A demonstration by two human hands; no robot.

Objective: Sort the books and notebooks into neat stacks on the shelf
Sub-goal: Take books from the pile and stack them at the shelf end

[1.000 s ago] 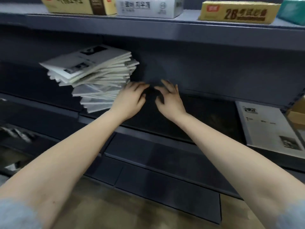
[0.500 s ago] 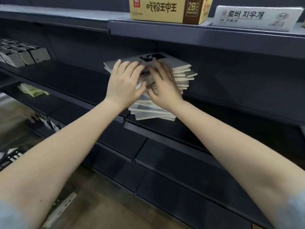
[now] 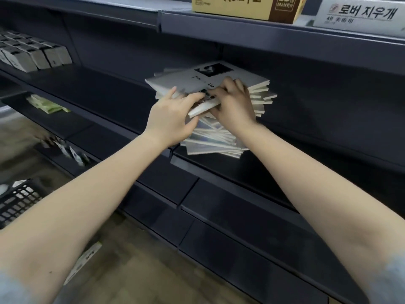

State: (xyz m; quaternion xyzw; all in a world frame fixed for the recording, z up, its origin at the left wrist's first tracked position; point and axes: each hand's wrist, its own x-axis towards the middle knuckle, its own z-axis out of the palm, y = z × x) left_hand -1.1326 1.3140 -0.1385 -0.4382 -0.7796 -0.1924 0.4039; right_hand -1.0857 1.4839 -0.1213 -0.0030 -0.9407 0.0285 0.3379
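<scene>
The pile of books [image 3: 215, 139] stands on the middle shelf [image 3: 105, 93], at about one o'clock from the centre of your view, and it is not neat: the covers are fanned out, each one turned a little against the next. The top books [image 3: 188, 81] (I cannot count how many) are between your hands. Your left hand [image 3: 173, 119] takes them at their seven o'clock corner, fingers curled over the cover and thumb below the edge. Your right hand [image 3: 234, 106] grips them at five o'clock, fingers bent on the cover; its thumb is hidden.

I judge that you are in the squaring step, at its beginning, because the lower books lie crooked. The next move asks you to turn the held books until their edges run along the shelf front, then to push the lower ones into line with flat palms from both sides.

Farther out, small grey boxes [image 3: 35, 55] stand in rows at ten o'clock, a yellow box [image 3: 232, 7] and a white box [image 3: 359, 15] sit on the upper shelf at twelve and one o'clock, and a black basket [image 3: 15, 201] is at eight o'clock
</scene>
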